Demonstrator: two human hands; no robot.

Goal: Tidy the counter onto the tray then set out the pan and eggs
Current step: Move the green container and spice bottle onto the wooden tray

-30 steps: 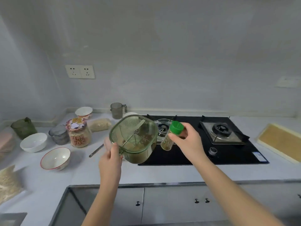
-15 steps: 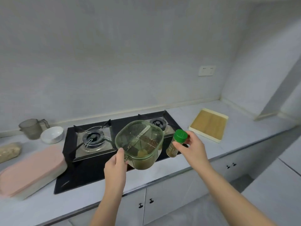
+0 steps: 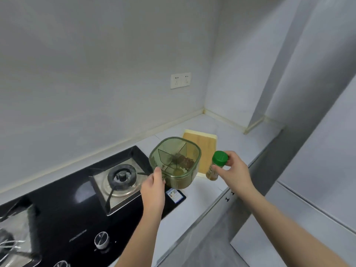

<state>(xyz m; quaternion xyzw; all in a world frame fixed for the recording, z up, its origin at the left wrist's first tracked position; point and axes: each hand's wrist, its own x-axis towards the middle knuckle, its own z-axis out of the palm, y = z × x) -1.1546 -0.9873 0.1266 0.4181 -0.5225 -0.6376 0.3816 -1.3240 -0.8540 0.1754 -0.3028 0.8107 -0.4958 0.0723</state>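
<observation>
Standing at a pale grey kitchen counter (image 3: 240,137) running into a wall corner, with a black glass gas hob (image 3: 57,218) on the left. Facing a shallow bamboo tray with a cream rim (image 3: 208,144), lying flat on the counter just ahead of both hands, long axis pointing away toward the back wall, probably nearer the right hand. Gripping a translucent green divided plastic container (image 3: 175,160) by its near side in the left hand (image 3: 154,187), fingers curled, carrying it in the air in front of the tray. Pinching a small clear spice bottle with a green cap (image 3: 216,166) upright in the right hand (image 3: 235,170). Having swung right since half a second ago: tray then lying off to the right, now sitting straight behind the container; pink box, cup and white bowl no longer showing.
</observation>
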